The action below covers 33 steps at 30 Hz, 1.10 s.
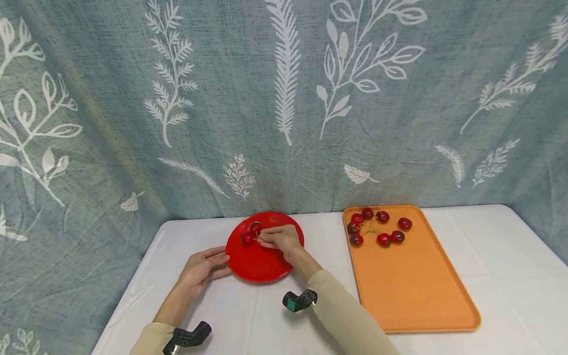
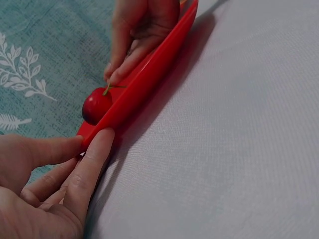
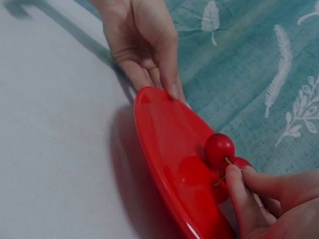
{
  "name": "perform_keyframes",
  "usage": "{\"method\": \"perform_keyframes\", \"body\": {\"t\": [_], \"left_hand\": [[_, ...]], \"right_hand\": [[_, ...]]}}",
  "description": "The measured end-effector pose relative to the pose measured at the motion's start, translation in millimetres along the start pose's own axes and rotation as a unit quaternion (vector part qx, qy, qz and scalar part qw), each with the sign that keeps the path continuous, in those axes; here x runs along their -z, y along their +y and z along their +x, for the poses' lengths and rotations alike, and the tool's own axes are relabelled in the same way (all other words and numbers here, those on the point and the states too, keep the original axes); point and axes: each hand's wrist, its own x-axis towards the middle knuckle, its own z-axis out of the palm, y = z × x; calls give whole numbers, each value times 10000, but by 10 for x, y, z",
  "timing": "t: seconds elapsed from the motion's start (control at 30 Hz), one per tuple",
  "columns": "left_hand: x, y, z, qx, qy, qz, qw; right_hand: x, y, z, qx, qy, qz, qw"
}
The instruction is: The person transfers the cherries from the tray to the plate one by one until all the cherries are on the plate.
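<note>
A round red plate lies on the white cloth. My left hand pinches its left rim between thumb and fingers, which shows close up in the left wrist view. Over the plate, my right hand holds green cherry stems between thumb and fingertips. Two red cherries hang at those stems: one cherry faces the right wrist camera, and the other cherry is partly hidden behind the fingers. Both overlap the plate's upper left part in the head view. The left wrist view shows one cherry just inside the rim.
An orange tray stands to the right, with several dark red cherries and their stems grouped at its far end. White cloth covers the table. A blue-green curtain with white leaf prints hangs behind the table.
</note>
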Motion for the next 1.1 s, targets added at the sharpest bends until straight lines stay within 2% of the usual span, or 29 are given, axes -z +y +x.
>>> {"method": "perform_keyframes", "body": {"t": [0.27,0.63,0.83,1.1], "left_hand": [[2,-9,15,-53,-3,-23,10000],[-9,-32,8,-90,64,69,9999],[-16,-33,1,-96,44,84,9999],[-9,-24,-3,-71,56,59,9999]], "right_hand": [[-57,31,-4,273,165,-74,9995],[-46,3,-38,306,254,-373,9985],[37,-127,-53,445,335,-639,9964],[252,-366,-77,612,138,-730,9954]]}}
